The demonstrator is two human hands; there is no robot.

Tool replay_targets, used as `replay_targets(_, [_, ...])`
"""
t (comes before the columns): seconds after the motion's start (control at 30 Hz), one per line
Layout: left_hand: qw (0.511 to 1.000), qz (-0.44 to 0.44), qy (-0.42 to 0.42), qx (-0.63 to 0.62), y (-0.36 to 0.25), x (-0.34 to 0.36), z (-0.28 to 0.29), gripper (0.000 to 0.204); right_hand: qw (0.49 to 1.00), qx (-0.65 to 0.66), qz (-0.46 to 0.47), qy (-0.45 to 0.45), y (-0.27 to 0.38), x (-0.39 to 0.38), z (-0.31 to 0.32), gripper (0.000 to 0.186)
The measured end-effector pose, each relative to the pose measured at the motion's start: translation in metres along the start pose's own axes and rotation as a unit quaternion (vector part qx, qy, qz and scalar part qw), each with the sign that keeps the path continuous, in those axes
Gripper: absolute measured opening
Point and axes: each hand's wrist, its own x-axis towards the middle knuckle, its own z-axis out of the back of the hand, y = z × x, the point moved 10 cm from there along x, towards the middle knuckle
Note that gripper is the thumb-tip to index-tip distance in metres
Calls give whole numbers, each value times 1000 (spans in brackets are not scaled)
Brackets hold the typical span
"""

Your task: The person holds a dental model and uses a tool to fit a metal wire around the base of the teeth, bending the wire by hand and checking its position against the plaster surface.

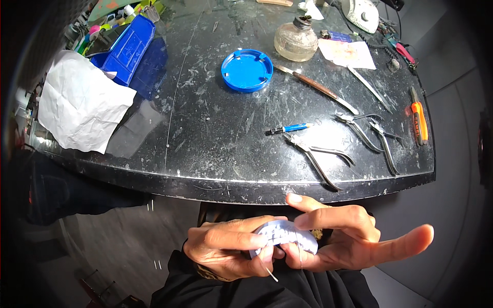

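Observation:
A pale bluish-white dental cast (pixel 280 232) with tooth shapes is held over my lap, just off the table's front edge. My left hand (pixel 223 244) is closed around its left side, thumb and fingers pressing on it. My right hand (pixel 349 238) grips the right side between thumb and fingers, with one finger stretched out to the right. A thin wire (pixel 272 274) sticks out below my left thumb, its tip pale. Another fine strand runs over the cast's right part. My fingers hide much of the cast.
On the dark table lie several pliers (pixel 314 156), a blue pen-like tool (pixel 290 129), a wooden-handled wax knife (pixel 318 86) and an orange-handled tool (pixel 419 122). Farther back stand a round blue tray (pixel 247 72) and a glass spirit lamp (pixel 296 41). White paper (pixel 82 102) and a blue bin (pixel 131 49) lie left.

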Motion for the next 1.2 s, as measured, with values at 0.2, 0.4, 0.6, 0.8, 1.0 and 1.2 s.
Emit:
replay_targets(0.2, [1000, -1, 2, 4, 0, -3, 2, 37, 1000, -3, 6, 11, -2, -1, -7, 26])
replay_targets(0.4, [1000, -8, 2, 1, -3, 1, 1, 37, 999, 0, 41, 9, 3, -4, -11, 23])
replay_targets(0.6, [1000, -3, -4, 10, -2, -4, 6, 37, 992, 16, 113, 51, 4, -7, -19, 41])
replay_targets(0.8, [1000, -7, -1, 0, -2, -2, 2, 37, 975, -35, 171, 136, 15, -7, -26, 66])
replay_targets(1.0, [1000, 4, -7, 8, -2, 0, 3, 37, 985, -30, 164, 49, 16, -5, -19, 73])
replay_targets(1.2, [993, 89, -63, 39, 13, 1, 11, 37, 957, -202, 131, 161, 26, 5, -18, 20])
